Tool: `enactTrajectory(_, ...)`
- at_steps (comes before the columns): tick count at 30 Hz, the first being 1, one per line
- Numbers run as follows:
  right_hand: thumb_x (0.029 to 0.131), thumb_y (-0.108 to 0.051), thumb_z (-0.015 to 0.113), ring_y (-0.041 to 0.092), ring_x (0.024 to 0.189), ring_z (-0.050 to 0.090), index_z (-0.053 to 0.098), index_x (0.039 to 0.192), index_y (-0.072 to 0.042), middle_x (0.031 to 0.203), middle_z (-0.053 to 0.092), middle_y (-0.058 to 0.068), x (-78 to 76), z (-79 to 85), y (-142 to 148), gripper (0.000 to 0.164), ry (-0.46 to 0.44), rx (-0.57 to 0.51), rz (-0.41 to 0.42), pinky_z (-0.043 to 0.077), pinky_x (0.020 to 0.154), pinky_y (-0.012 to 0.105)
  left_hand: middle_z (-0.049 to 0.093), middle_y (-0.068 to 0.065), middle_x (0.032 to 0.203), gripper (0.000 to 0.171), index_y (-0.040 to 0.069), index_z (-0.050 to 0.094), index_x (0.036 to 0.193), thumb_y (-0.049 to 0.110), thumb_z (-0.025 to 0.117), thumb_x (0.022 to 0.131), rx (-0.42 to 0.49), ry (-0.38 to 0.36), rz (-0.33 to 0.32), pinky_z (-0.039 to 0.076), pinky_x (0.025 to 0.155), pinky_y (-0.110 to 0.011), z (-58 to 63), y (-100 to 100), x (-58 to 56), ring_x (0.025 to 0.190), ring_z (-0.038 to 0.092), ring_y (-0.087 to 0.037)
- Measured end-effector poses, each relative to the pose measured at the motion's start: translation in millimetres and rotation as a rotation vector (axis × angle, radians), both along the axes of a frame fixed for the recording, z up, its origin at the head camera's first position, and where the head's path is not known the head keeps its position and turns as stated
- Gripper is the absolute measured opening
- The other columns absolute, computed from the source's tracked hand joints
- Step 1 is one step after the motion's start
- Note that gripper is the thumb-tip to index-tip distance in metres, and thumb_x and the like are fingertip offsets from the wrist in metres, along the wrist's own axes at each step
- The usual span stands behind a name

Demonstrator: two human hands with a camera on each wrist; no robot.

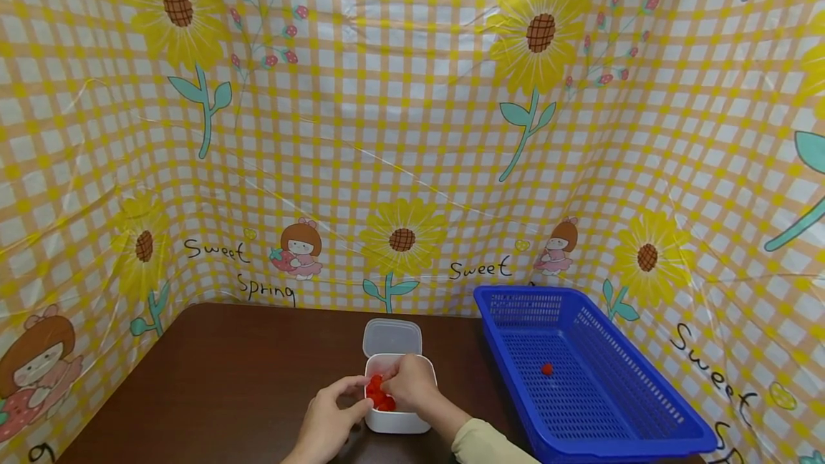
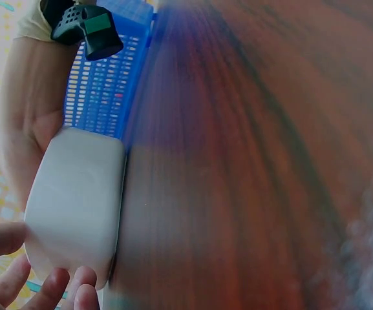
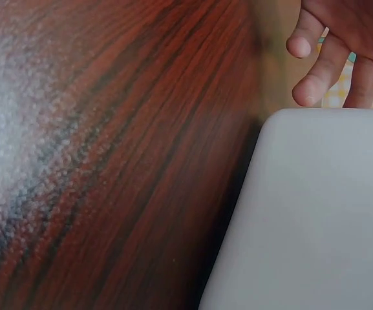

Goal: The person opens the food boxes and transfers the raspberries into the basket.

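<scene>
A white open container with several small red balls in it stands on the brown table. My left hand is at its left side, thumb and index finger spread at the rim. In the left wrist view, loosely bent left fingers lie along the end of the container. My right hand reaches down inside, over the right half, with its fingers bent toward the red balls. Its fingertips are partly hidden, and I cannot tell whether they pinch a ball. The right wrist view shows mostly the outer wall of the container.
A translucent lid lies just behind the container. To the right is a large blue plastic basket with one red ball on its floor. Patterned cloth rises at the back and both sides of the brown table.
</scene>
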State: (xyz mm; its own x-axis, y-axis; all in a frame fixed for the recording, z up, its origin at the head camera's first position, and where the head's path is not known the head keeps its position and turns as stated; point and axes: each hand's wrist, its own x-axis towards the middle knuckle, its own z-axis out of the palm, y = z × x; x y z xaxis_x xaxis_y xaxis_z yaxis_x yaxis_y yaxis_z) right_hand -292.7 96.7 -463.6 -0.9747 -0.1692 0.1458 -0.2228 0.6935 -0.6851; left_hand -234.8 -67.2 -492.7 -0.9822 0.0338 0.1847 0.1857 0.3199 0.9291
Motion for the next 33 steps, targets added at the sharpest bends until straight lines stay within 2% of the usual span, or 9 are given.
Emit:
enactTrajectory(6,0.075,0.000,0.076,0.008,0.056,0.052,0.075,0.068,-0.004,0.062,0.066,-0.001,-0.8,-2.1,-0.4,0.008,0.036,0.016,0.015,0.046,0.049,0.021,0.069,-0.007,0.098,0.037,0.007,0.069,0.121,0.019,0.077,0.088,0.009,-0.002,-0.004,0.052,0.057,-0.027,-0.1,-0.7,-0.2,0.069,0.066,-0.018)
enactTrajectory(17,0.074,0.003,0.072,0.009,0.054,0.048,0.072,0.065,-0.003,0.056,0.060,-0.002,0.3,-4.7,0.1,0.011,0.040,-0.004,0.054,0.043,0.046,0.021,0.069,-0.007,0.100,0.037,0.007,0.069,0.122,0.019,0.077,0.088,0.007,-0.012,-0.007,0.053,0.058,-0.028,-0.1,-1.0,-1.2,0.069,0.066,-0.018)
enactTrajectory(27,0.079,0.003,0.071,0.011,0.056,0.052,0.071,0.067,0.000,0.060,0.061,0.001,-0.2,-2.7,0.9,0.012,-0.036,-0.047,0.045,0.049,0.049,0.023,0.069,-0.007,0.098,0.037,0.006,0.069,0.122,0.020,0.077,0.088,0.008,-0.013,-0.008,0.053,0.058,-0.028,0.5,-0.1,-1.0,0.069,0.065,-0.017)
enactTrajectory(33,0.082,0.002,0.072,0.013,0.059,0.056,0.072,0.072,0.002,0.065,0.064,0.004,-0.5,-1.3,1.8,0.010,-0.091,-0.091,0.054,0.055,0.053,0.027,0.069,-0.007,0.103,0.039,0.008,0.068,0.123,0.022,0.077,0.088,0.031,-0.053,-0.019,0.054,0.061,-0.031,-0.2,-0.3,-2.8,0.069,0.065,-0.019)
